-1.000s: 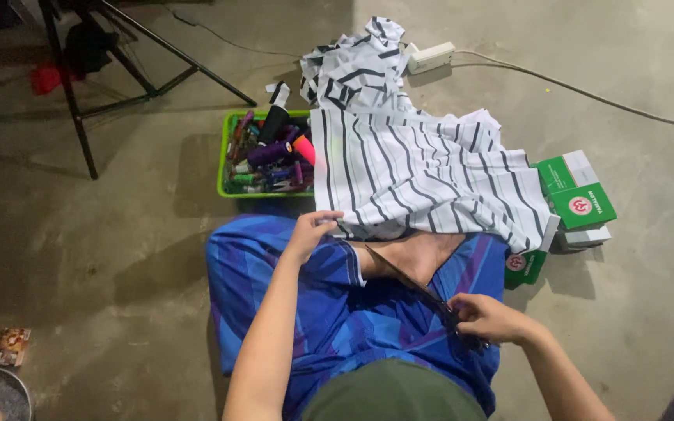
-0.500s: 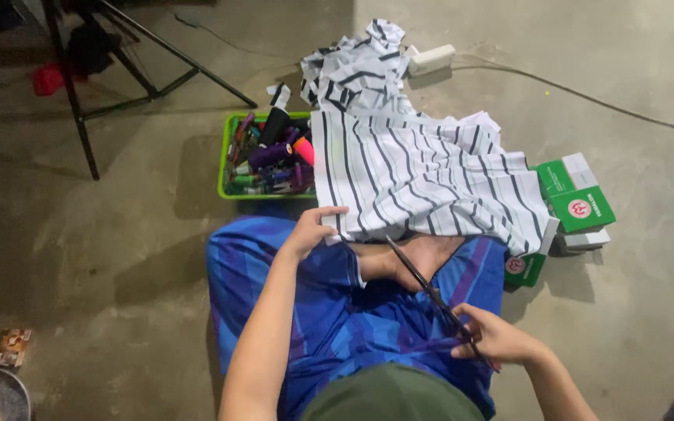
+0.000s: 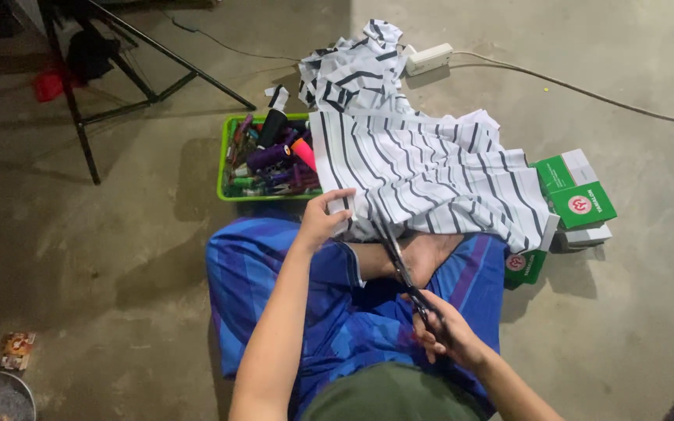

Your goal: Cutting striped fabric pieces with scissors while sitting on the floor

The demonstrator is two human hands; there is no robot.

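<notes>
A white cloth with dark stripes (image 3: 431,168) lies spread over my crossed legs and the concrete floor. My left hand (image 3: 323,221) pinches its near left corner and lifts it a little. My right hand (image 3: 446,335) grips the handles of dark scissors (image 3: 399,265), and their blades point up to the cloth's near edge, just right of my left hand. My bare foot (image 3: 427,253) shows under the cloth, above my blue patterned trousers.
A green tray (image 3: 228,168) of thread spools and markers sits left of the cloth. Green-and-white boxes (image 3: 575,195) are at the right. A white power strip (image 3: 428,58) with a cable lies behind. A black tripod (image 3: 79,117) stands at the back left.
My right hand has drawn back toward me with the scissors, whose blades now reach up to the cloth's edge. My left hand has taken hold of the cloth's corner.
</notes>
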